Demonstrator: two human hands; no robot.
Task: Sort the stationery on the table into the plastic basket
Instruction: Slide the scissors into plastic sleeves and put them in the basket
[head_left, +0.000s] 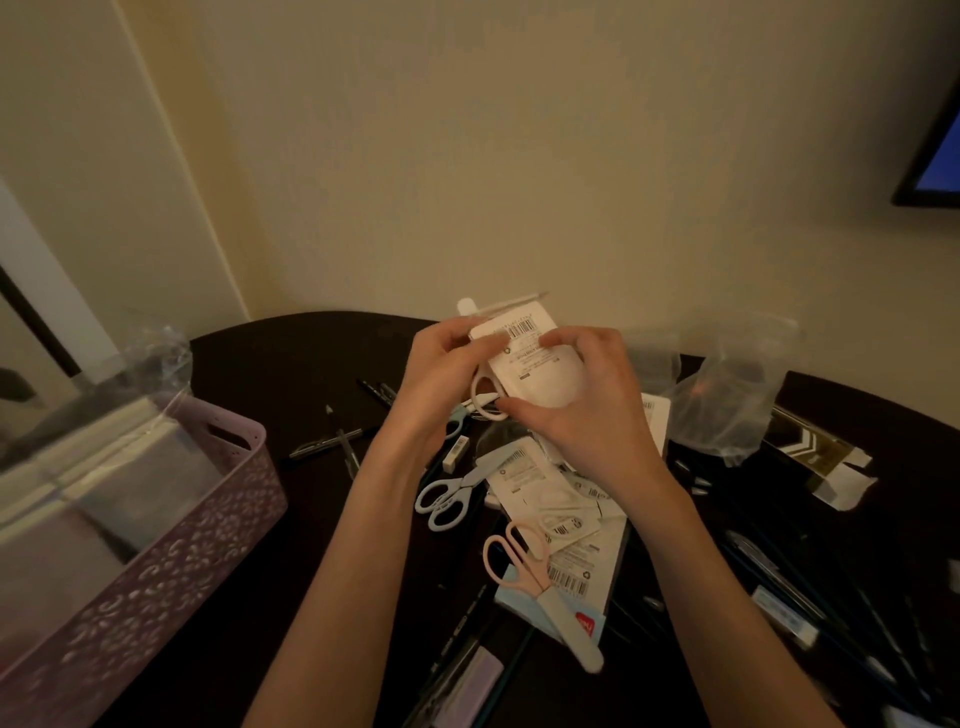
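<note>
Both hands raised at table centre: left hand (447, 364) and right hand (576, 400) pinch a white packaged scissors (530, 369), long axis running far-near. Purple plastic basket (228, 514) sits near-left, on the left hand's side, so drop goes leftward.

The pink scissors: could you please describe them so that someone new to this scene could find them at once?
Start at the dark table and go to the heap of white barcoded packets near its middle, right of the purple basket. The pink scissors lie at the heap's near edge, under the right forearm, blades in a white sheath. The other loose scissors, further back, are light blue.
</note>
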